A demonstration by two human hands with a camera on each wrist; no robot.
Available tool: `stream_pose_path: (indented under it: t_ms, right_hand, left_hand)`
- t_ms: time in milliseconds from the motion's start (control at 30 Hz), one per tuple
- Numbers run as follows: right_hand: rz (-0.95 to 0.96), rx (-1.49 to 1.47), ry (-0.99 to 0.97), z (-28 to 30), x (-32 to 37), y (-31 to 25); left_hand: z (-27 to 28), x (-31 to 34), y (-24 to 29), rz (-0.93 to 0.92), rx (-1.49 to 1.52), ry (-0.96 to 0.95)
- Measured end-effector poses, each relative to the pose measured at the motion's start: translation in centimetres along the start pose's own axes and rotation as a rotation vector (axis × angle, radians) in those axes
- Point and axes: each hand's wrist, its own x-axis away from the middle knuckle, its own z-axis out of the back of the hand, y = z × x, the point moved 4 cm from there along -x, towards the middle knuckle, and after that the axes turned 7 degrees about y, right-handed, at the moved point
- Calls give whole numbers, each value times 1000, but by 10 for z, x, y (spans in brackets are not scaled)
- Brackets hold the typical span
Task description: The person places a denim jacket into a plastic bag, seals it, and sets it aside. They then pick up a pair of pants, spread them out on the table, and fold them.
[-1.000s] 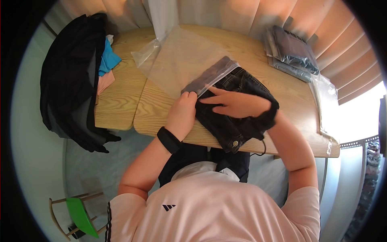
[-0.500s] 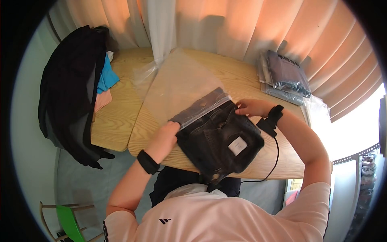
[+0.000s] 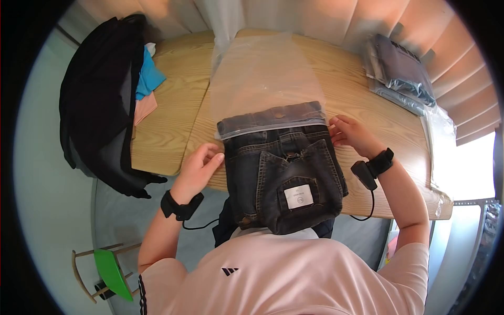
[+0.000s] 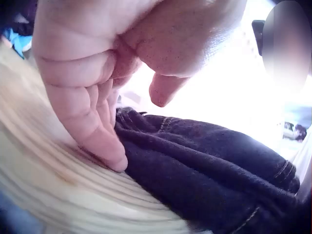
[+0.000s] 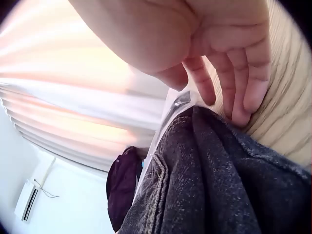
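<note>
Denim garment (image 3: 278,168) lies partly in clear bag (image 3: 265,73), left hand (image 3: 195,170) and right hand (image 3: 358,136) open.

Dark jeans (image 3: 281,170) with 1 white label (image 3: 298,197) lie partly inside a clear bag (image 3: 265,76).

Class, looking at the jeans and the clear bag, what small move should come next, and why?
Probably the left hand and right hand should pinch the bag's mouth at both sides and draw it down over the jeans: only the waistband end is inside, most lies outside, and both hands are already beside that edge.
</note>
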Motion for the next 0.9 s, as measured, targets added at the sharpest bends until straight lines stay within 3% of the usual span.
stream_pose_path:
  t_ms: [100, 233, 367, 433, 533, 833, 900]
  right_hand:
    - [28, 75, -43, -4, -9, 1]
    - [74, 107, -30, -7, -10, 2]
    - [63, 52, 39, -8, -8, 8]
    - [54, 15, 53, -8, -7, 10]
    - [44, -5, 63, -9, -5, 8]
    - [63, 59, 47, -7, 5, 25]
    - [64, 28, 37, -9, 15, 30]
  left_hand:
    - [-10, 7, -5, 163, 140, -92]
    - [-17, 8, 1, 226, 180, -144]
    - [-15, 0, 9, 344, 234, -70]
    - [-9, -11, 6, 522, 325, -92]
    - [-1, -33, -17, 479, 361, -70]
    - [-6, -37, -18, 318, 211, -35]
    - [-6, -37, -20, 207, 142, -34]
